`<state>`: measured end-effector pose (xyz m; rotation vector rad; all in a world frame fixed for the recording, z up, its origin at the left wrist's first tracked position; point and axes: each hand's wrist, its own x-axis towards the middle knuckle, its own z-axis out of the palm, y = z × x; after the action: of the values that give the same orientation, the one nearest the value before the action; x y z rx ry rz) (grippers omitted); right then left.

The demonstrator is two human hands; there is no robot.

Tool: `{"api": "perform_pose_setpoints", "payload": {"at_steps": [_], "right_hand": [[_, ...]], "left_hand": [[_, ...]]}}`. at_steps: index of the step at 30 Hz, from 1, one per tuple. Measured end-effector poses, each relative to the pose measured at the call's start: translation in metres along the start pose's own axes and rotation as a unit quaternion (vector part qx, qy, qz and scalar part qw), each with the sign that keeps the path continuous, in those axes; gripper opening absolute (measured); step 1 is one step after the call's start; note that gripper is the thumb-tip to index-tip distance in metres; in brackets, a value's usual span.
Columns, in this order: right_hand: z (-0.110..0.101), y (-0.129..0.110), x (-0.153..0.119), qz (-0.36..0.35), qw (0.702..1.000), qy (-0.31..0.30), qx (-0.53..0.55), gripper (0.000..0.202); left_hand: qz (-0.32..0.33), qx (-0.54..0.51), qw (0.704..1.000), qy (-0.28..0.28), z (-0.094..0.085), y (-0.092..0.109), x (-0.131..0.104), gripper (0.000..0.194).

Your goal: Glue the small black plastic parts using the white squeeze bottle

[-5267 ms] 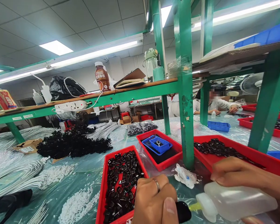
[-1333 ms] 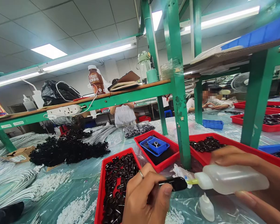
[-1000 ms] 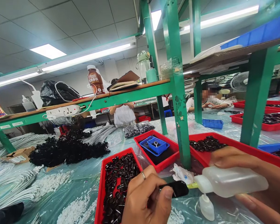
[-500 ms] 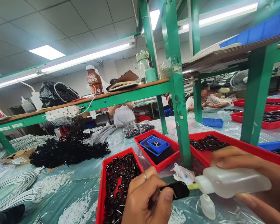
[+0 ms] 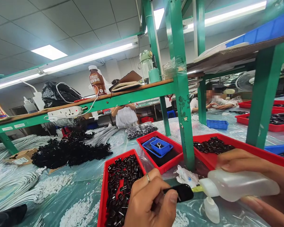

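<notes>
On the worktop (image 5: 90, 175) at left lie white wires (image 5: 11, 186), white pellets (image 5: 78, 209) and a heap of black parts (image 5: 68, 151). A red tray (image 5: 103, 195) of small black shells stands just left of the left hand (image 5: 151, 205). Its fingers are clenched on a black shell (image 5: 183, 193), pinched at the rear end. The shell looks light, stiff and glossy, so possibly slippery; grip it by the flat sides. The yellow nozzle (image 5: 197, 189) of a bottle (image 5: 239, 185) meets the shell's open end, though contact is hard to confirm. The right hand (image 5: 257, 179) is wrapped around the bottle body, which looks soft and squeezable. A loose cap (image 5: 211, 209) lies below.
</notes>
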<state>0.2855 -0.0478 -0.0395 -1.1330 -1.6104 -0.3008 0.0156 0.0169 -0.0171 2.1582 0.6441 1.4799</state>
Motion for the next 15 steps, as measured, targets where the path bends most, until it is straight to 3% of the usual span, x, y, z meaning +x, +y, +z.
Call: {"api": "perform_pose_setpoints", "payload": {"at_steps": [15], "right_hand": [[-0.0001, 0.0, 0.0023, 0.017, 0.999, -0.023, 0.037, 0.031]], "left_hand": [[0.006, -0.021, 0.999, 0.03, 0.0031, 0.0015, 0.0005, 0.055]]}}
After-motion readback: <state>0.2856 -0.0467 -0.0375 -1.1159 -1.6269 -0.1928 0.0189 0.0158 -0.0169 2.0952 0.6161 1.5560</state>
